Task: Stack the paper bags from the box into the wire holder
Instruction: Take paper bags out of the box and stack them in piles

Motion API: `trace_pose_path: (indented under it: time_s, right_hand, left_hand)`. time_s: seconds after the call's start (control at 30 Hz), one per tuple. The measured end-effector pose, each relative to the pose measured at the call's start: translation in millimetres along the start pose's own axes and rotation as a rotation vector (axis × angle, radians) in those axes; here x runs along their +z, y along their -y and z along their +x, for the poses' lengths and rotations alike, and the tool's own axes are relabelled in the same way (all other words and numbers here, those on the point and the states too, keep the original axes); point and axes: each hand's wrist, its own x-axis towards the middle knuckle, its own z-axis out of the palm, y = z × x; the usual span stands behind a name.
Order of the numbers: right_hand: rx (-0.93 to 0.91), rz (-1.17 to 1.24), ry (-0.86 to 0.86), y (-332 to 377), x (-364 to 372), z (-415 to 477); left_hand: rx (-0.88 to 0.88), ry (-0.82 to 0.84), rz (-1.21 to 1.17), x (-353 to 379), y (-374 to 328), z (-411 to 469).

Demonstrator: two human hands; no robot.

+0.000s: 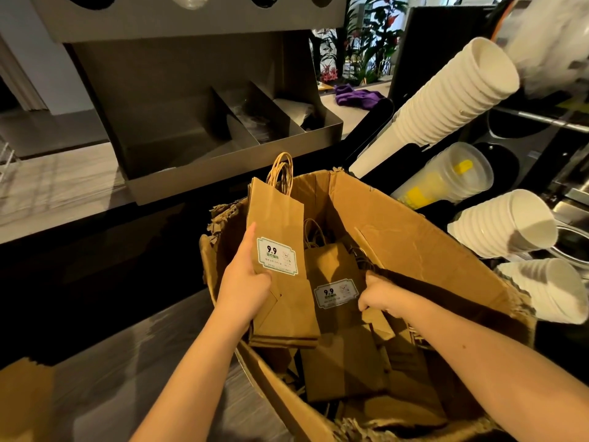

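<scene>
My left hand (245, 282) grips a small bundle of flat brown paper bags (277, 215) with twine handles and a white "9.9" label, held upright over the left side of the torn cardboard box (414, 231). My right hand (379, 298) reaches inside the box and pinches the edge of another labelled brown bag (331, 266) that lies among more bags at the bottom. At the far left edge a bit of white wire rack (6, 167) shows; I cannot tell if it is the holder.
A grey metal organiser (197, 138) with divided compartments stands on the counter behind the box. To the right, stacks of white paper cups (452, 97) and clear plastic cups (446, 177) poke out sideways. A purple cloth (357, 97) lies on the far counter.
</scene>
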Motion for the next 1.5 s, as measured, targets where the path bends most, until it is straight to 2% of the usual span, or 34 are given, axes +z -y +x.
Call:
trace_pose_path:
  time_s: [0.07, 0.27, 0.37, 0.5, 0.6, 0.73, 0.9, 1.0, 1.1, 1.5]
  right_hand:
    - [-0.022, 0.111, -0.088, 2, -5, 1]
    - [0.002, 0.237, -0.480, -6, -30, -2]
    - [-0.083, 0.407, -0.596, -11, -39, -5]
    - [-0.217, 0.672, -0.649, -5, -47, -12]
    - [-0.234, 0.911, -0.531, 1, -51, -14]
    - [-0.185, 1.196, -0.129, 9, -48, -18]
    - [-0.246, 1.131, 0.162, 16, -35, -34]
    - [-0.263, 0.896, 0.302, 16, -24, -29]
    - [-0.306, 0.733, 0.344, 19, -16, -31]
    - [-0.494, 0.637, 0.291, 33, -8, -46]
  left_hand:
    - [-0.010, 0.001, 0.007, -1, 0, 0]
    - [-0.041, -0.024, 0.080, 0, 0, -1]
    - [-0.046, -0.032, 0.090, 1, -1, -1]
    - [-0.054, -0.043, 0.108, 1, -3, -2]
    - [-0.055, -0.046, 0.120, 1, -3, -2]
    - [-0.049, -0.026, 0.104, 0, -3, -1]
    - [-0.032, 0.013, -0.035, -2, 1, 3]
    - [-0.009, 0.021, -0.074, -2, 1, 3]
    - [0.028, 0.042, -0.104, -2, -4, 0]
    - [0.056, 0.056, -0.041, -4, -4, -1]
